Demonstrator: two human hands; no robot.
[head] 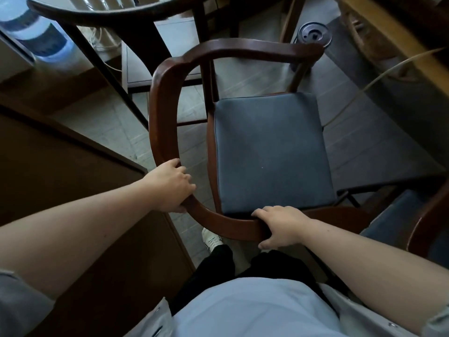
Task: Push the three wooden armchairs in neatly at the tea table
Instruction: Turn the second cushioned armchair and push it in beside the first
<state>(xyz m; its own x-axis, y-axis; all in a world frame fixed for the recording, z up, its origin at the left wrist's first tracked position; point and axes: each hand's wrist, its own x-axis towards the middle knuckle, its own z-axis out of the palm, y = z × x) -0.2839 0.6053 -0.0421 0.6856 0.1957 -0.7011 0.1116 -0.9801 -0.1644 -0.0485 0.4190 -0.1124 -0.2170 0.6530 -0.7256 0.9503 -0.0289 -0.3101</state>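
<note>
A dark wooden armchair (160,93) with a curved rail and a blue-grey seat cushion (269,152) stands right in front of me, seen from above. My left hand (170,186) grips the curved rail at its left rear bend. My right hand (281,226) holds the same rail at the back, just behind the cushion. A second armchair (102,13) stands at the top left, with its grey seat (155,59) beyond. Part of a third chair with a blue cushion (401,215) shows at the right edge. The light wooden tea table (398,32) runs along the top right.
A brown cabinet or desk (60,166) fills the left side, close to my left arm. A white and blue cylindrical appliance (41,37) stands at the top left. A dark round object (314,34) and a pale cable (364,88) lie on the tiled floor by the table.
</note>
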